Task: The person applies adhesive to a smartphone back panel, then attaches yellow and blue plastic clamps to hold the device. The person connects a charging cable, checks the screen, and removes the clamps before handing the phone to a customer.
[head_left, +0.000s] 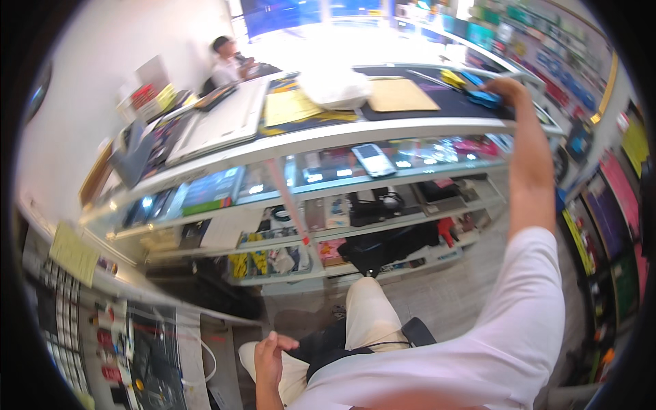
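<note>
Two bare hands are far apart: the right hand (506, 90) is stretched out over the far right part of the counter, while the left hand (269, 359) is low near the person's lap. Along the near side, the counter's white front edge (383, 127) runs across the view, bent by the lens, and the right forearm crosses it close to the right-hand corner. A bare strip of dark mat (468, 109) lies between the right hand and a tan flat sheet (403, 96), giving some open room to the left of the fingers; on the far side a yellow item (452, 78) crowds in just beside. Below, grey flooring (444, 297) is open between the glass-fronted shelves and the person's knees.

On the countertop, leftward from the tan sheet, come a white bulky bundle (335, 89), a yellow sheet (290, 107) and a large pale slab (222, 123). Another person (229, 63) sits beyond the counter, near a white wall, and bright light washes out the far background.

A blue item (484, 98) is on the mat at the right hand's fingertips. Its long axis seems to slant from far left to near right, but blur hides which way it points. Whether the right fingers grip it or merely touch it cannot be told. The left fingers are loosely spread, with nothing seen between them.
</note>
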`<state>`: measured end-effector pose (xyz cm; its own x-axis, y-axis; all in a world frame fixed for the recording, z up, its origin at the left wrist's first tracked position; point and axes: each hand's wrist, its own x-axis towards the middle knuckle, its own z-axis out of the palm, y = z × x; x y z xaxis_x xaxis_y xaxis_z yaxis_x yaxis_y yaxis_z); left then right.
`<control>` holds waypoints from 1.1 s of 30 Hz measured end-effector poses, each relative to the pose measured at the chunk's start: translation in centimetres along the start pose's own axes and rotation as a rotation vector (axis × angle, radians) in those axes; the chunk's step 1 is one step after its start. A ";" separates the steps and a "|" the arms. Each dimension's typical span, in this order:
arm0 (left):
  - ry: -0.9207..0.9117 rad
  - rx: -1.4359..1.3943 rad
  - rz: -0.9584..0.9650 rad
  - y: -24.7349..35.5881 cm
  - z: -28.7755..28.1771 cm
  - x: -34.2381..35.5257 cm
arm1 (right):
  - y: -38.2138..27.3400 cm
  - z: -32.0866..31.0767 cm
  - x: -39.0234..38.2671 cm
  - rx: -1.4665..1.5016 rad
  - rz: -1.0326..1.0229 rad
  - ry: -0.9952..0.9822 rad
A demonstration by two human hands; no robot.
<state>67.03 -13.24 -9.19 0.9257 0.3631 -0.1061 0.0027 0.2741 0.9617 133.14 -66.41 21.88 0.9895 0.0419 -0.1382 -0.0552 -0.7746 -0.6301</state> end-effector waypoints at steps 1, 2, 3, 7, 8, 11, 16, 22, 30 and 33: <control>0.012 0.025 -0.042 0.3 0.3 -0.4 | 0.1 0.2 0.7 -0.048 -0.004 0.117; 0.008 0.052 -0.063 0.6 0.6 -0.3 | -0.7 -1.0 0.8 -0.283 0.004 0.113; -0.009 0.034 -0.034 1.1 0.8 -0.1 | -1.2 -0.7 0.5 -0.231 0.056 0.269; -0.066 -0.087 0.105 4.1 0.5 1.7 | -7.0 2.0 -7.6 -0.481 -0.586 0.805; -0.067 -0.220 0.151 4.6 0.6 2.1 | -8.5 4.7 -11.2 -0.305 -0.738 0.845; -0.126 -0.437 0.310 6.3 0.9 3.5 | -12.2 16.1 -22.9 0.142 -0.992 0.531; -0.108 -0.286 0.461 7.9 2.2 2.5 | -15.4 39.8 -38.9 0.481 -1.045 -0.655; 0.227 0.436 0.669 7.7 1.6 -0.9 | -19.0 52.4 -49.1 1.161 -0.591 -1.198; 0.418 0.788 0.857 8.8 0.8 -3.9 | -21.4 52.4 -53.6 1.375 -0.473 -1.400; 0.469 0.888 0.883 8.8 0.7 -4.7 | -22.3 52.8 -54.5 1.309 -0.459 -1.406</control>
<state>62.97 -13.12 -0.07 0.5288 0.4359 0.7283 -0.1163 -0.8127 0.5709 73.45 -18.05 3.10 0.2061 0.9614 0.1824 -0.5686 0.2694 -0.7773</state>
